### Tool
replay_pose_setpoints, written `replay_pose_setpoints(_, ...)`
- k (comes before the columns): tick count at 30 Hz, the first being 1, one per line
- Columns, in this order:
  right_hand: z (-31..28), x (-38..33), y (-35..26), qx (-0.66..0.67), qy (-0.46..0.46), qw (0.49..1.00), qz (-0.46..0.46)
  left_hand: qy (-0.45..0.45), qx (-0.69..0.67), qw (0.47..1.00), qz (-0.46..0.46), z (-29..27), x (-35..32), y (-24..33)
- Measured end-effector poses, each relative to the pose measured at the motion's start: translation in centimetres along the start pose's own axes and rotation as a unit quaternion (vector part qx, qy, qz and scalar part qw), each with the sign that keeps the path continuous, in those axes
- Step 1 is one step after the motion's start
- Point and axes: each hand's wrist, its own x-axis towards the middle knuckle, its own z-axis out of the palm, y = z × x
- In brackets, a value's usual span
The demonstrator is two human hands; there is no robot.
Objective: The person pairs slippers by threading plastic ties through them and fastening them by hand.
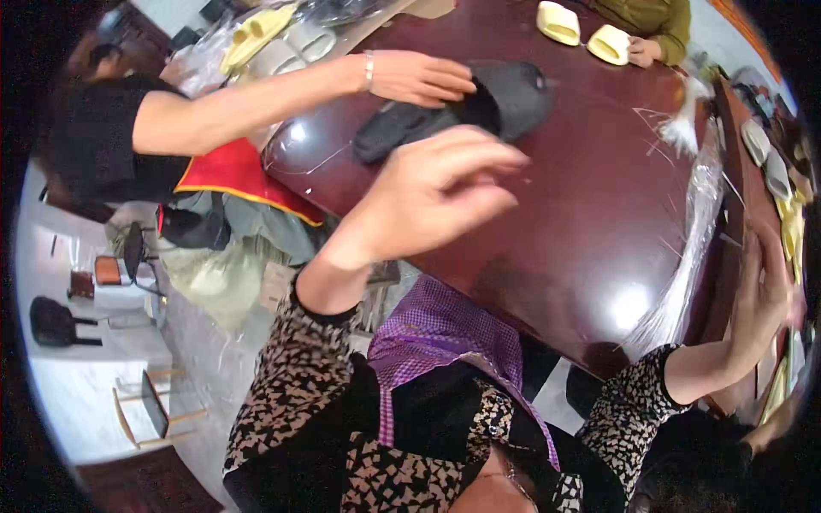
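Note:
My left hand (432, 192) hovers over the dark red table (564, 239), its fingers loosely bent and apart, with nothing in them. Just beyond it lies a pair of black slippers (522, 98), partly hidden by my hand. A co-worker's hand (423, 79) reaches in from the left and rests at these slippers. Far to the right, my right hand (757, 295) is raised beside the table's right side, with fingers stretched out and slightly blurred. Close to it, a bundle of clear plastic ties (693, 248) runs along the table edge.
Another person's hand (643, 51) touches pale yellow slippers (609, 44) at the far side. Grey slippers (774, 175) lie along the right edge. More yellow slippers (256, 38) and plastic wrap stand at the far left. A chair (154, 402) stands on the floor at left.

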Motion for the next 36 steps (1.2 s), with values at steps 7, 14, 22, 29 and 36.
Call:
replay_pose_setpoints(7,-0.1,0.5,-0.9,-0.041,0.093,0.994,0.049,0.117,0.208,0.95,-0.203,-3.0,-3.5,-8.7)
replay_pose_setpoints(14,3.2,1.0,-3.4,-0.02,0.076,0.995,-0.066,0.146,0.205,0.967,0.039,3.6,0.3,-5.1)
replay_pose_setpoints(22,6.5,0.0,-6.0,-0.004,-0.086,0.984,-0.158,0.128,0.156,0.964,0.174,9.5,3.0,-2.9)
replay_pose_setpoints(29,3.6,0.3,-4.1,-0.05,-0.054,0.993,-0.088,0.195,0.166,0.966,0.043,4.3,3.1,-9.0)
replay_pose_setpoints(36,4.1,0.1,-4.6,-0.024,-0.108,0.986,-0.124,0.094,0.316,0.94,-0.09,3.1,6.0,-15.7)
